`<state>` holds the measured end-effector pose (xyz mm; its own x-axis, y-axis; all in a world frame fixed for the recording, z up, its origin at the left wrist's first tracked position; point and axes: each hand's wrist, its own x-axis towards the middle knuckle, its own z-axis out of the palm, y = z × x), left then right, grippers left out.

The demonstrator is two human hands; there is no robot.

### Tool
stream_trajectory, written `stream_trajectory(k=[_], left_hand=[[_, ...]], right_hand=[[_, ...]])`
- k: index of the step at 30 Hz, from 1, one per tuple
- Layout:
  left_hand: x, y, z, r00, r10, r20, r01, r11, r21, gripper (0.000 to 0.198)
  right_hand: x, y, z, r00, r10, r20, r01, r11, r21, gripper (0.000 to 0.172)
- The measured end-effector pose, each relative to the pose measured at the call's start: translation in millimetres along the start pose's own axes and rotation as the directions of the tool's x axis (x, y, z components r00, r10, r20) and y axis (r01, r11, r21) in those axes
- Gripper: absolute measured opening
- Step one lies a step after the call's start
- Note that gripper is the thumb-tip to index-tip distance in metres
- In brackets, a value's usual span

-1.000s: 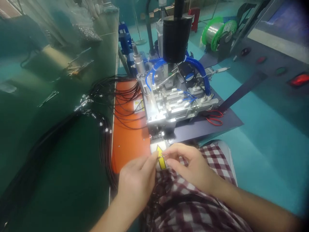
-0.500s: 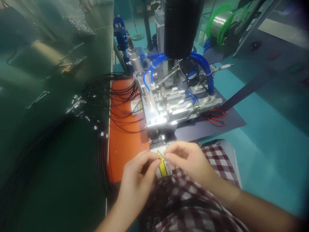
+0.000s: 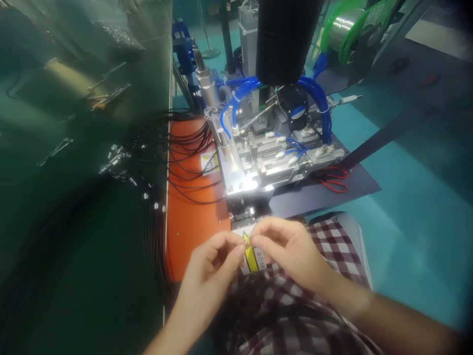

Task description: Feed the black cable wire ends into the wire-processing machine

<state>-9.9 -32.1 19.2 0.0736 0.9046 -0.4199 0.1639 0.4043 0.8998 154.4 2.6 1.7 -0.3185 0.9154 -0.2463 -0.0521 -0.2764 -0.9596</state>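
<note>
My left hand (image 3: 216, 261) and my right hand (image 3: 290, 246) meet fingertip to fingertip, each closed in a pinch. Between the fingertips is a tiny shiny part, too small to name. Just below the fingers lies a white label (image 3: 254, 254) with a yellow arrow and printed characters, at the near end of the machine. Beyond the hands stands the metal machine (image 3: 244, 180), with its cylinders and blue air tubes (image 3: 327, 106).
An orange plate (image 3: 194, 217) lies left of the machine, with thin black cables (image 3: 151, 236) across and beside it. Connector ends cluster on the dark green table (image 3: 92, 276). Red-handled scissors (image 3: 336, 180) rest at right. A green wire spool (image 3: 342, 29) hangs above.
The view has shifted slightly, so the machine and spool sit a little farther right. Both hands stay pinched together, with the fingertips slightly closer.
</note>
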Motion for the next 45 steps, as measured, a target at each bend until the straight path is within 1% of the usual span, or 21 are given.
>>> stream_trajectory(k=[2, 4, 7, 9, 11, 14, 16, 17, 19, 20, 21, 22, 24, 26, 30, 34, 36, 39, 42, 45], left_hand=[[-0.4, -1.1, 1.0, 1.000, 0.003, -0.012, -0.003, 1.000, 0.000, 0.023], [-1.1, -3.1, 3.4, 0.998, 0.025, -0.064, -0.026, 1.000, -0.007, 0.022], [-1.8, -5.2, 7.8, 0.983, 0.092, -0.159, -0.095, 0.995, -0.006, 0.021], [-1.3, -5.8, 9.3, 0.977, 0.108, -0.183, -0.111, 0.994, -0.009, 0.018], [0.1, -6.5, 9.3, 0.982, 0.069, -0.177, -0.077, 0.996, -0.040, 0.019], [2.8, -9.2, 8.5, 0.985, -0.023, -0.171, 0.001, 0.992, -0.124, 0.024], [4.1, -11.8, 9.1, 0.980, -0.061, -0.189, 0.029, 0.986, -0.166, 0.025], [4.5, -13.0, 9.9, 0.976, -0.070, -0.204, 0.033, 0.983, -0.181, 0.026], [5.0, -14.8, 11.8, 0.971, -0.079, -0.226, 0.031, 0.978, -0.208, 0.026], [5.1, -15.2, 12.6, 0.970, -0.080, -0.229, 0.027, 0.974, -0.225, 0.026], [5.1, -15.4, 13.2, 0.971, -0.081, -0.225, 0.024, 0.970, -0.244, 0.026], [5.1, -15.3, 13.4, 0.973, -0.082, -0.215, 0.024, 0.965, -0.263, 0.027], [4.8, -14.4, 13.1, 0.977, -0.086, -0.193, 0.027, 0.956, -0.292, 0.027], [4.2, -13.0, 12.2, 0.979, -0.096, -0.179, 0.037, 0.951, -0.307, 0.027], [2.4, -11.5, 11.0, 0.979, -0.114, -0.169, 0.057, 0.949, -0.309, 0.027], [0.5, -13.2, 10.6, 0.982, -0.117, -0.147, 0.069, 0.952, -0.297, 0.025], [-0.8, -14.0, 9.9, 0.983, -0.116, -0.144, 0.068, 0.952, -0.298, 0.026], [-2.6, -14.5, 8.8, 0.985, -0.111, -0.134, 0.067, 0.952, -0.297, 0.026], [-3.4, -14.6, 8.1, 0.987, -0.107, -0.122, 0.066, 0.952, -0.298, 0.026], [-3.7, -14.3, 7.0, 0.991, -0.106, -0.086, 0.075, 0.947, -0.312, 0.026]], right_hand=[[-1.1, 1.4, 0.4, 0.999, -0.019, -0.031, 0.018, 0.999, -0.049, 0.009], [-3.1, 4.2, 1.8, 0.999, -0.021, -0.036, 0.019, 0.998, -0.065, 0.011], [-5.9, 8.3, 4.8, 1.000, 0.005, -0.007, -0.005, 1.000, -0.017, 0.013], [-6.3, 9.3, 5.7, 1.000, 0.025, 0.006, -0.025, 1.000, 0.012, 0.013], [-5.4, 8.6, 5.5, 0.999, 0.036, 0.009, -0.036, 0.999, 0.006, 0.014], [-4.4, 6.5, 4.9, 1.000, 0.019, 0.009, -0.019, 1.000, -0.020, 0.015], [-5.3, 6.7, 5.7, 0.999, -0.048, -0.005, 0.047, 0.997, -0.068, 0.016], [-6.1, 7.6, 6.5, 0.994, -0.110, -0.019, 0.107, 0.987, -0.119, 0.016], [-7.5, 10.7, 8.1, 0.966, -0.254, -0.048, 0.236, 0.942, -0.238, 0.017], [-7.9, 12.6, 8.7, 0.953, -0.298, -0.061, 0.271, 0.923, -0.274, 0.017], [-7.9, 14.4, 8.9, 0.949, -0.307, -0.069, 0.276, 0.918, -0.284, 0.016], [-7.7, 15.9, 8.6, 0.956, -0.284, -0.070, 0.255, 0.927, -0.276, 0.015], [-6.8, 17.4, 6.6, 0.979, -0.200, -0.047, 0.183, 0.952, -0.246, 0.013], [-5.9, 16.8, 3.6, 0.989, -0.145, -0.026, 0.135, 0.962, -0.237, 0.010], [-4.9, 12.9, -0.1, 0.990, -0.127, -0.059, 0.112, 0.970, -0.217, 0.010], [-3.1, 8.5, 3.0, 0.994, -0.100, -0.050, 0.091, 0.983, -0.158, 0.007], [-1.7, 6.0, 5.1, 0.998, -0.057, -0.022, 0.055, 0.995, -0.078, 0.006], [0.2, 2.5, 6.5, 0.999, 0.005, 0.041, -0.006, 1.000, 0.028, 0.009], [1.2, -0.5, 4.4, 0.995, 0.036, 0.090, -0.040, 0.998, 0.043, 0.012], [1.9, -3.5, -0.7, 0.977, 0.100, 0.188, -0.112, 0.992, 0.054, 0.015]])
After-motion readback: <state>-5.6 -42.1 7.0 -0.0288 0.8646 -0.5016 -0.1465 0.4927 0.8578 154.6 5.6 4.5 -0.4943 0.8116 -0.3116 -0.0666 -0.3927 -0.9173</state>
